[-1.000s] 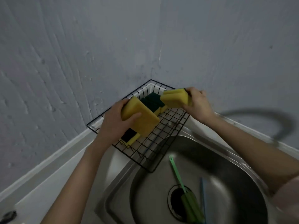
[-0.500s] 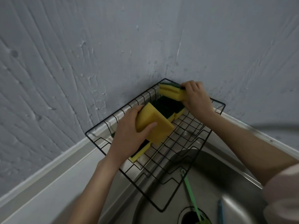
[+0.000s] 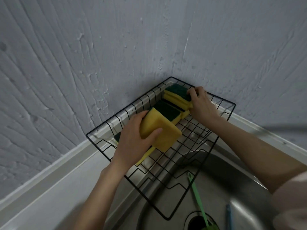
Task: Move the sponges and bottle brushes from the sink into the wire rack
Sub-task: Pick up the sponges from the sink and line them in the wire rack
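1. Head view, nearest the camera: a steel sink (image 3: 232,188) fills the lower right, with a green bottle brush (image 3: 197,200) lying slantwise in the basin, its head over the drain (image 3: 197,221).
2. Just right of it lies a blue bottle brush (image 3: 228,214), only part of its handle in sight.
3. A black wire rack (image 3: 167,218) sits on the pale surface (image 3: 49,196) in the wall corner, its near corner overhanging the basin.
4. Of the two hands, the left hand (image 3: 132,141) grasps a yellow sponge (image 3: 161,133), thumb across its broad face and fingers behind, holding it tilted above the rack's left half.
5. Beneath that hand lies a flat sponge (image 3: 144,156), yellow edge showing and a dark green corner at the hand's far side.
6. Farther in, a green-topped sponge (image 3: 166,108) lies on the rack floor, touching the held one.
7. At the far corner, the right hand (image 3: 201,105) grips a stack of sponges (image 3: 176,95), green pad up, fingers curled over its right end, resting against the rack's back wall.
8. Rough grey plaster walls (image 3: 116,47) meet behind the rack.
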`<state>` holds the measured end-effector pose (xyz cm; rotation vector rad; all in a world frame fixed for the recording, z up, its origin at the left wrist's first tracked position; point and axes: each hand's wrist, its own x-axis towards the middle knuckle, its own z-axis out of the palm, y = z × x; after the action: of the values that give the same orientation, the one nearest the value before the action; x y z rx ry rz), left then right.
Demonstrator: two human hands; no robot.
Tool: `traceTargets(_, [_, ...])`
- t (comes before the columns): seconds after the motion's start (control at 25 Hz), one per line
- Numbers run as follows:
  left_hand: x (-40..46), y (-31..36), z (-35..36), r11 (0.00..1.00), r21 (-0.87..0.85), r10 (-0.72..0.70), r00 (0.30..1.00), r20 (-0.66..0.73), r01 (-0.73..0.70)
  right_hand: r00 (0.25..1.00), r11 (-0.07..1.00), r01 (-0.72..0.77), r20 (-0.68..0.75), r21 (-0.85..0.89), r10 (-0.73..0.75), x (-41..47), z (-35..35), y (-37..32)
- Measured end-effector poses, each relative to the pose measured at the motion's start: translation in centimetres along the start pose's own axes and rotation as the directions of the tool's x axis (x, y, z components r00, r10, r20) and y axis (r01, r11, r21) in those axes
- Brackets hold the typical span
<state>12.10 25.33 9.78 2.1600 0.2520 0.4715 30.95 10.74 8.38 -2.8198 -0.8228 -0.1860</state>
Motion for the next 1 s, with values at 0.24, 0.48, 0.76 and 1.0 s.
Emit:
traceTargets(0.24, [-0.2,0.0,0.1,1.000,-0.001,0.006,1.000,0.005,-0.006,0.990,0.979,-0.094,0.119,0.182,0.073,-0.3,0.0,0.0])
traceTargets(0.48, [-0.2,0.0,0.0,1.000,-0.005,-0.003,1.000,0.019,0.003,0.993,0.967,-0.119,0.028,0.226,0.116,0.0,0.0,-1.0])
traceTargets(0.76, [-0.3,-0.1,0.0,1.000,-0.021,-0.007,1.000,0.015,0.008,0.994,0.975,-0.106,0.002,0.196,0.108,-0.2,0.5,-1.1])
traceTargets(1.0, [0.2,0.7,-0.3,1.000,-0.015,0.007,0.999,0.032,-0.006,0.986,0.973,-0.165,0.043,0.163,0.160,-0.6,-0.4,-1.4])
